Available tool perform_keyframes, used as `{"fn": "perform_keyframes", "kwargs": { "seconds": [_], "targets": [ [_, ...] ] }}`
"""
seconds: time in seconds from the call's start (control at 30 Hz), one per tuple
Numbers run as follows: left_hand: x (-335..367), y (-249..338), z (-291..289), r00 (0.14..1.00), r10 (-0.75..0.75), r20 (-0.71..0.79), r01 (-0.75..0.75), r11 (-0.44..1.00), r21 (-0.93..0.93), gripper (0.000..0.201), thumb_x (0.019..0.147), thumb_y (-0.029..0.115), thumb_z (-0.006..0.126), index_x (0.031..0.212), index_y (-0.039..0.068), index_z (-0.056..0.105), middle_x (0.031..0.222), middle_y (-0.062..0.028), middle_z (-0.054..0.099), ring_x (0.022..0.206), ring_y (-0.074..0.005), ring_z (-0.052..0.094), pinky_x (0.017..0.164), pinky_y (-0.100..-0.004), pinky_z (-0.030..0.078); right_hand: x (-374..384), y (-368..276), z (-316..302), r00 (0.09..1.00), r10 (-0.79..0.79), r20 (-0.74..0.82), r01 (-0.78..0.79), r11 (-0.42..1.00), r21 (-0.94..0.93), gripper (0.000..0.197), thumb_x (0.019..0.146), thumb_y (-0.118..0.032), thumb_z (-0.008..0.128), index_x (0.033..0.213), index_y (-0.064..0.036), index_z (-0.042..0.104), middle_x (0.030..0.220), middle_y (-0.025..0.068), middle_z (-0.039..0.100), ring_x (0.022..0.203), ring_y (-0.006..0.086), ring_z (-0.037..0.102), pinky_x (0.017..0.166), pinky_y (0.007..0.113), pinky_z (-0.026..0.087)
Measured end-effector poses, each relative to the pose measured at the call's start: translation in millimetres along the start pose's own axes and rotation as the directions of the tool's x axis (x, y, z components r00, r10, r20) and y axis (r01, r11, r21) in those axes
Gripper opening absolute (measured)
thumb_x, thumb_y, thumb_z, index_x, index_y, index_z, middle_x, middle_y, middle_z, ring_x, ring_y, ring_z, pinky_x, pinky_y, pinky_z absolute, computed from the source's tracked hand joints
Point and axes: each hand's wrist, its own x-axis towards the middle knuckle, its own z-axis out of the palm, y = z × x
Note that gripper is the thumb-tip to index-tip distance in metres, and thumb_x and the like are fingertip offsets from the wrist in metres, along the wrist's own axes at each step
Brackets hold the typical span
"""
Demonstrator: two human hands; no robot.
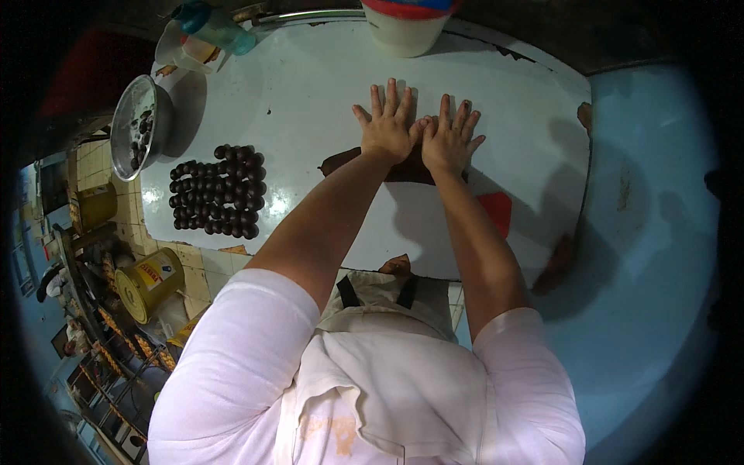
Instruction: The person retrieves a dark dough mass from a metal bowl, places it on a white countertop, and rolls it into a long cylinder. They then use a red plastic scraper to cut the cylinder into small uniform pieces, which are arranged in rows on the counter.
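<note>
**Rolling the dark dough**

My left hand [387, 124] and right hand [451, 139] lie flat, fingers spread, gripping nothing, pressing the dark dough roll [403, 169] under them on the surface [310, 93]. Far to my left, many finished balls [218, 191] already wait; this roll is still uncut.

Short white sleeves, pale bib apron [387, 380]

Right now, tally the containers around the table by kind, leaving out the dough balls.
Metal bowl: 1
White tub: 1
Clear plastic bottle with teal cap: 1
Yellow tin: 1
Total: 4
</note>
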Motion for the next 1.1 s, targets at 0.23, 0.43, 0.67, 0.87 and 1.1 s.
{"fn": "perform_keyframes", "kwargs": {
  "seconds": [0.23, 0.43, 0.67, 0.87, 1.1],
  "targets": [
    [-19, -1, 8, 0.988, 0.038, -0.149, -0.026, 0.997, 0.076, 0.087, 0.102, 0.075, 0.023, 0.169, 0.022, 0.01, 0.177, -0.0094, -0.002, 0.161, -0.0404, -0.005, 0.12, -0.077, 0.004, -19, 1, -5, 0.995, -0.061, -0.082, 0.059, 0.998, -0.032, 0.059, 0.109, -0.045, 0.038, 0.165, -0.0289, 0.028, 0.174, 0.0125, 0.019, 0.161, 0.0389, 0.008, 0.122, 0.074, 0.004],
    [-90, 0, -9, 0.979, 0.146, -0.144, -0.14, 0.989, 0.05, 0.099, 0.097, 0.081, 0.025, 0.169, 0.016, 0.01, 0.176, -0.0114, 0.003, 0.162, -0.038, -0.002, 0.121, -0.0758, 0.004, -101, 25, 6, 0.948, -0.232, -0.218, 0.254, 0.964, 0.082, 0.053, 0.11, -0.039, 0.039, 0.161, -0.0257, 0.042, 0.171, 0.0123, 0.028, 0.16, 0.0398, 0.016, 0.123, 0.071, 0.004],
    [-177, -6, -17, 0.97, 0.227, -0.085, -0.233, 0.971, -0.058, 0.101, 0.094, 0.07, 0.055, 0.168, 0.015, 0.015, 0.175, -0.0113, 0.009, 0.161, -0.0401, 0.006, 0.121, -0.0747, 0.009, -169, 81, -5, 0.904, -0.298, -0.306, 0.406, 0.822, 0.399, 0.058, 0.108, -0.035, 0.046, 0.162, -0.0156, 0.039, 0.171, 0.0162, 0.026, 0.159, 0.042, 0.016, 0.124, 0.067, 0.012],
    [-240, -13, -2, 0.952, 0.304, 0.044, -0.296, 0.946, -0.131, 0.094, 0.097, 0.067, 0.053, 0.168, 0.018, 0.017, 0.176, -0.0079, 0.008, 0.162, -0.0364, 0.003, 0.124, -0.0702, 0.01, -163, 216, 5, 0.994, 0.012, -0.11, -0.026, 0.992, -0.124, 0.065, 0.111, -0.042, 0.04, 0.167, -0.016, 0.022, 0.172, 0.0171, 0.02, 0.159, 0.0441, 0.01, 0.125, 0.067, 0.01],
    [-256, -40, -8, 0.939, 0.341, -0.033, -0.327, 0.862, -0.388, 0.083, 0.103, 0.046, 0.054, 0.168, 0.01, 0.018, 0.175, -0.0127, 0.015, 0.162, -0.0359, 0.01, 0.127, -0.0609, 0.009, -209, 58, -19, 0.84, -0.512, -0.18, 0.541, 0.816, 0.203, 0.068, 0.102, -0.039, 0.057, 0.162, -0.0137, 0.038, 0.169, 0.0184, 0.03, 0.157, 0.0437, 0.021, 0.125, 0.064, 0.013]
  ]
}}
